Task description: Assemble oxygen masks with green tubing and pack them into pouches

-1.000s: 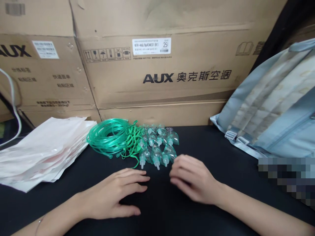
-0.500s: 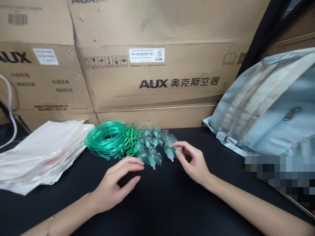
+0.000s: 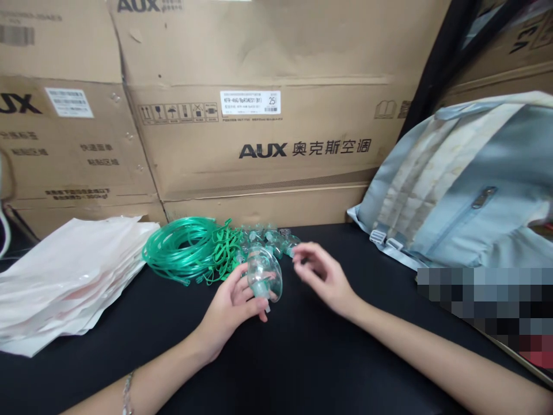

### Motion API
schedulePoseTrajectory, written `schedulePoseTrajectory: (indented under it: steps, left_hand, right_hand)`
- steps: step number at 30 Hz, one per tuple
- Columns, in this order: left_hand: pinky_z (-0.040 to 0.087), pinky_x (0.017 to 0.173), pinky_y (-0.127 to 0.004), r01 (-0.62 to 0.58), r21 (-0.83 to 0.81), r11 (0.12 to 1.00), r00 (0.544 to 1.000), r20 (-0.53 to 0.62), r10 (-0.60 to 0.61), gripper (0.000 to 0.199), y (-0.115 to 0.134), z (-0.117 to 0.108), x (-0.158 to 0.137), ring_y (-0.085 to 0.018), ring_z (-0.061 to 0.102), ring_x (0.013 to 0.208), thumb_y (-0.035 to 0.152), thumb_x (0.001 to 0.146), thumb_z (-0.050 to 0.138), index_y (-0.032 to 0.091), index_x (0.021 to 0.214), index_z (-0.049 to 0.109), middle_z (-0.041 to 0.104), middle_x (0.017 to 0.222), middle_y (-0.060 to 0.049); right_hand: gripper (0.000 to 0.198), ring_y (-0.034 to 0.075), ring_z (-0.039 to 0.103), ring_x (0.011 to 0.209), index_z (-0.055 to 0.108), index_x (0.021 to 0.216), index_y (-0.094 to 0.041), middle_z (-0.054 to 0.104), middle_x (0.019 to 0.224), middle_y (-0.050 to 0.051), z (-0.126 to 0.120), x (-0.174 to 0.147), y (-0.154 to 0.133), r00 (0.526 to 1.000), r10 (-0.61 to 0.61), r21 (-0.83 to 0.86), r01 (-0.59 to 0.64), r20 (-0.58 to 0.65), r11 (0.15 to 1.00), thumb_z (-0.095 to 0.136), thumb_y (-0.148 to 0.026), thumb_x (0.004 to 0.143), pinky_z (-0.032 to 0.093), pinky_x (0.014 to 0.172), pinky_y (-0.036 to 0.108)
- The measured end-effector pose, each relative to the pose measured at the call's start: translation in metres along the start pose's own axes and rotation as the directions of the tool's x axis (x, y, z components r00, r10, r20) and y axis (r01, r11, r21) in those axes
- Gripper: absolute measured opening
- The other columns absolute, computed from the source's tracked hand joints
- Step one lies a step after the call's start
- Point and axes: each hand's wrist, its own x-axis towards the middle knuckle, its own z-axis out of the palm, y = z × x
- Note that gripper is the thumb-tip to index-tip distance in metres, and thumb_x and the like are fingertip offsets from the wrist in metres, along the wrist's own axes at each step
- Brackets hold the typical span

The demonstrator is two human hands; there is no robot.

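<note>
My left hand (image 3: 242,300) is closed on a clear oxygen mask (image 3: 274,276) with a pale green connector, raised in front of the pile. Its thumb presses the connector and its fingers lie behind the mask. To the right, my right hand (image 3: 322,274) hovers with curved fingers apart and nothing visible between them. Its fingertips are close to a mask at the pile's right edge; I cannot tell whether they touch. Several more clear masks (image 3: 270,236) lie behind, partly hidden by the held one. Green elastic straps (image 3: 225,248) are bunched on their left.
A coil of green tubing (image 3: 173,253) lies left of the straps. Farther left is a stack of white bags (image 3: 73,271). Cardboard boxes (image 3: 259,173) form a wall behind the black table (image 3: 276,369). A light blue backpack (image 3: 458,190) stands at the right.
My left hand has taken hold of an oxygen mask and lifted it toward me. My right hand has come slightly away from the mask at its fingertips. The view has shifted slightly.
</note>
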Motion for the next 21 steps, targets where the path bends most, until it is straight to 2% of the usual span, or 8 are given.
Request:
schedulePoseTrajectory:
  steps: [1,2,3,4,8,14,18,21]
  left_hand:
    - [0.048,0.056,-0.026,-0.006,0.005,1.0,1.0,-0.001,0.006,0.054,0.002,0.0,0.0,-0.018,0.057,0.08,0.019,0.066,0.07,0.017,0.113,0.043,0.056,0.11,-0.012]
    - [0.048,0.056,-0.026,-0.008,0.01,1.0,1.0,0.007,0.008,0.053,0.003,-0.001,0.0,-0.018,0.057,0.08,0.019,0.067,0.07,0.017,0.113,0.043,0.056,0.109,-0.012]
    - [0.048,0.057,-0.027,-0.006,0.015,1.0,1.0,0.015,0.006,0.052,0.004,0.0,0.0,-0.018,0.057,0.081,0.019,0.067,0.069,0.017,0.112,0.044,0.056,0.109,-0.012]
    - [0.047,0.058,-0.027,-0.002,0.02,1.0,1.0,0.02,0.002,0.051,0.004,0.0,-0.001,-0.019,0.057,0.082,0.019,0.067,0.069,0.017,0.112,0.044,0.056,0.109,-0.012]
    - [0.047,0.06,-0.027,0.014,0.034,0.999,1.0,0.014,-0.014,0.05,0.004,0.001,-0.001,-0.018,0.057,0.082,0.02,0.068,0.068,0.016,0.112,0.044,0.056,0.108,-0.012]
    - [0.046,0.06,-0.027,0.026,0.04,0.999,0.999,0.024,-0.027,0.05,0.003,0.001,-0.001,-0.018,0.058,0.081,0.02,0.067,0.069,0.016,0.109,0.042,0.055,0.108,-0.012]
    - [0.046,0.06,-0.028,0.028,0.048,0.998,0.999,0.026,-0.029,0.052,0.003,0.001,0.0,-0.019,0.058,0.08,0.021,0.067,0.069,0.016,0.111,0.041,0.054,0.11,-0.014]
    - [0.046,0.059,-0.028,0.029,0.053,0.998,0.999,0.024,-0.03,0.055,0.002,0.0,0.001,-0.019,0.058,0.079,0.021,0.066,0.069,0.015,0.112,0.041,0.054,0.11,-0.015]
  right_hand:
    - [0.026,0.019,0.054,0.095,0.046,0.107,-0.021,0.053,0.099,0.008,-0.007,0.005,0.01,0.991,0.038,-0.132,-0.054,-0.125,0.99,0.047,-0.031,0.084,0.048,0.076,0.033]
    - [0.031,0.021,0.05,0.104,0.044,0.112,-0.021,0.052,0.106,0.01,-0.013,0.009,0.021,0.979,0.072,-0.262,-0.122,-0.193,0.957,0.046,-0.031,0.083,0.045,0.083,0.037]
    - [0.036,0.022,0.046,0.111,0.04,0.117,-0.021,0.05,0.113,0.01,-0.018,0.013,0.032,0.974,0.126,-0.381,-0.192,-0.19,0.904,0.045,-0.032,0.083,0.041,0.089,0.041]
    - [0.04,0.023,0.046,0.111,0.039,0.12,-0.02,0.051,0.114,0.011,-0.021,0.015,0.042,0.973,0.164,-0.412,-0.217,-0.16,0.885,0.046,-0.031,0.082,0.04,0.091,0.043]
    - [0.042,0.023,0.055,0.101,0.041,0.121,-0.019,0.06,0.106,0.009,-0.022,0.016,0.064,0.967,0.254,-0.466,-0.237,-0.026,0.853,0.048,-0.029,0.081,0.04,0.091,0.044]
    - [0.034,0.02,0.055,0.1,0.043,0.119,-0.02,0.061,0.106,0.007,-0.02,0.018,0.061,0.959,0.283,-0.529,-0.228,0.023,0.818,0.041,-0.028,0.086,0.04,0.09,0.039]
    - [0.025,0.015,0.059,0.088,0.052,0.108,-0.019,0.063,0.094,0.005,-0.03,0.046,0.074,0.95,0.312,-0.572,-0.251,0.01,0.781,0.034,-0.022,0.09,0.044,0.083,0.032]
    - [0.022,0.015,0.058,0.087,0.055,0.103,-0.015,0.059,0.101,0.006,-0.037,0.078,0.091,0.934,0.357,-0.624,-0.272,0.012,0.732,0.045,-0.028,0.088,0.047,0.079,0.035]
